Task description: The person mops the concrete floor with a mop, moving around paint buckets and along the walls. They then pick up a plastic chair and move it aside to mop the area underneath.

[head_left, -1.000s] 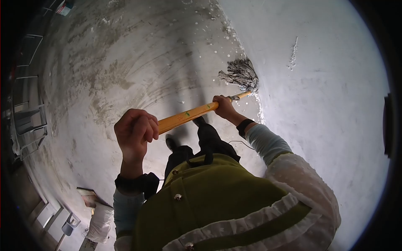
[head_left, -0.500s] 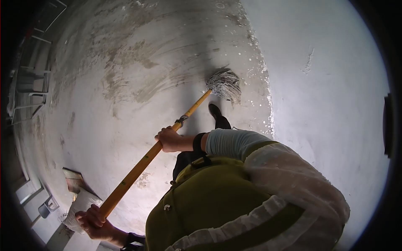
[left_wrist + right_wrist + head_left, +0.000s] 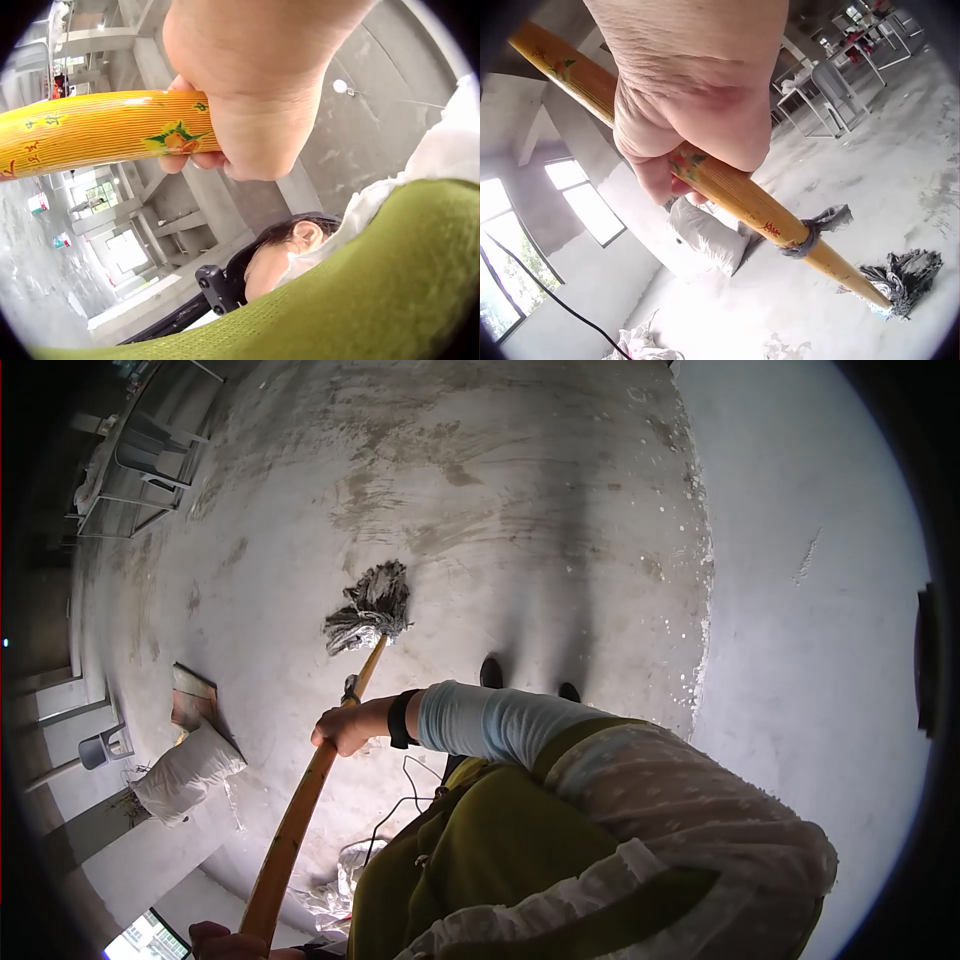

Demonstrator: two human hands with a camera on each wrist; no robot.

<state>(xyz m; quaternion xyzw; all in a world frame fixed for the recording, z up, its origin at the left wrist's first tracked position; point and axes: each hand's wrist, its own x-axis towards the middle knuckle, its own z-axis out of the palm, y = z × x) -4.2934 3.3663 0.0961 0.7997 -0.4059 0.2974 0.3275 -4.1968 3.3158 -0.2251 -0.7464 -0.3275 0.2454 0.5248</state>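
Observation:
A mop with a yellow-orange handle (image 3: 290, 835) runs from the bottom left of the head view up to its grey strand head (image 3: 375, 605) on the floor. My right hand (image 3: 345, 730) grips the handle partway down, just above a dark strip of cloth (image 3: 817, 229) tied round it. Higher up, at the lower edge of the head view, my left hand (image 3: 230, 942) holds the upper part of the handle. In the left wrist view, the left hand (image 3: 255, 97) has its fingers wrapped round the printed handle, its far side hidden by the palm.
A whitish wall (image 3: 810, 610) borders the stained concrete floor (image 3: 480, 470) on the right. A stuffed white sack (image 3: 190, 775) and a flat board (image 3: 195, 698) lie at left. Grey chairs (image 3: 150, 450) and metal frames stand at upper left. A dark cable (image 3: 385, 815) hangs near my body.
The mop head has swept from beside the wall leftward across the floor, both hands staying on the handle. My right arm now reaches across my body, and the view has shifted left.

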